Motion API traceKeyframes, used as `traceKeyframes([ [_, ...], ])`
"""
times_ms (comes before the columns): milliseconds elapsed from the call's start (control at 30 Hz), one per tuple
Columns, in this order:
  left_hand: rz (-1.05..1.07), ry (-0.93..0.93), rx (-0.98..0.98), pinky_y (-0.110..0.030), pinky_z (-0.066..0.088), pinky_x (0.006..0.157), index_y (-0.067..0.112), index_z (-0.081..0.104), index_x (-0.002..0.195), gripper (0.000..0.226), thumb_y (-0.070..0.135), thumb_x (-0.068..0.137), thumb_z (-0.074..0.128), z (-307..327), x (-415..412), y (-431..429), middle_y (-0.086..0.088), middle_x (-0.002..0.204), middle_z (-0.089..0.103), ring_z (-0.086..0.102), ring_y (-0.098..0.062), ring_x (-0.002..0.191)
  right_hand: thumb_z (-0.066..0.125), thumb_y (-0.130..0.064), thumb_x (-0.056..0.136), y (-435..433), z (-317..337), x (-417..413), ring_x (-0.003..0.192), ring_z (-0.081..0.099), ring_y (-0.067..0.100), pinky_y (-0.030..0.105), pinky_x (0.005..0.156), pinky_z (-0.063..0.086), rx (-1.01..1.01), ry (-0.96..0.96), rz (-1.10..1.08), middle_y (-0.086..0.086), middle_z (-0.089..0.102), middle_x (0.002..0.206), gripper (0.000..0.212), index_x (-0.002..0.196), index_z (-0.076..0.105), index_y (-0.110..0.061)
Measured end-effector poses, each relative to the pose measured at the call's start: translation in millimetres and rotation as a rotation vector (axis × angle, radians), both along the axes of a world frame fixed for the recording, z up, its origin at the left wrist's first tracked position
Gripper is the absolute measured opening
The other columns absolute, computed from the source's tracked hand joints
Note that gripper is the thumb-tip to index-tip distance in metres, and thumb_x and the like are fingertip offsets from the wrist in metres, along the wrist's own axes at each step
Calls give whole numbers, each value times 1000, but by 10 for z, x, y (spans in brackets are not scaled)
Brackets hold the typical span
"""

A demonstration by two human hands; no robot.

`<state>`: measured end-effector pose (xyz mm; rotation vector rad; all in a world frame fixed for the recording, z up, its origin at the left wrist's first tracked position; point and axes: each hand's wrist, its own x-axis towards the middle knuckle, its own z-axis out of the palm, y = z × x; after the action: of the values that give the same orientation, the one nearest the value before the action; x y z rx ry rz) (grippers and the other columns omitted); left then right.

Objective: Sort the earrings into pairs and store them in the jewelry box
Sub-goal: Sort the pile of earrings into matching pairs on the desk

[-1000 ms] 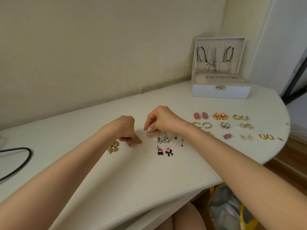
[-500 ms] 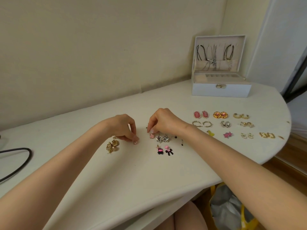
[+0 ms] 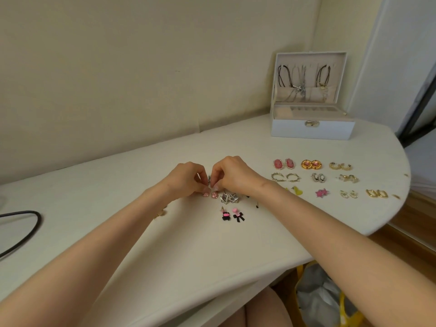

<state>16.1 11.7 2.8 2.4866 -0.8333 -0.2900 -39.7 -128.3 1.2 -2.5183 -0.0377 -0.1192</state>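
My left hand (image 3: 186, 179) and right hand (image 3: 233, 175) meet fingertip to fingertip over the middle of the white table (image 3: 165, 244). Each pinches the top of a small pink round earring: one (image 3: 206, 194) hangs under my left fingers, the other (image 3: 214, 195) under my right. Just to their right lies a pair of silver star earrings (image 3: 228, 198). A pink-and-black bow pair (image 3: 232, 214) lies nearer to me. The white jewelry box (image 3: 311, 129) stands open at the back right with necklaces in its lid.
Several sorted earring pairs lie in rows at the right, among them pink ovals (image 3: 284, 163) and gold rectangles (image 3: 376, 193). Gold earrings (image 3: 161, 212) show partly behind my left forearm. A black cable (image 3: 26, 230) loops at the left. A bag (image 3: 325, 300) sits under the table.
My left hand has moved right from the gold earrings to meet my right hand. The two pink earrings now hang side by side beside the silver stars.
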Motion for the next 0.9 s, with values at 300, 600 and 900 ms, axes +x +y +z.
traceKeyframes([
  [300,-36,-57,8,-13,38,59,12,66,88,10,12,79,69,0,16,50,-1,81,63,55,-14,74,73,-1,73,9,3,7,60,52,1,13,56,43,13,-38,4,-9,57,66,9,81,71,-7],
  [600,-17,-136,17,-17,45,58,14,64,85,12,3,85,59,150,-12,267,4,73,62,57,-13,67,72,-1,74,79,110,10,68,57,5,13,61,46,32,-90,30,-4,63,71,9,81,72,-7],
  [900,151,-144,69,-18,31,52,14,61,84,6,11,82,66,281,70,651,6,72,50,43,-6,62,68,-6,80,427,108,148,85,63,15,31,82,52,12,-54,130,4,71,90,11,88,74,-10],
])
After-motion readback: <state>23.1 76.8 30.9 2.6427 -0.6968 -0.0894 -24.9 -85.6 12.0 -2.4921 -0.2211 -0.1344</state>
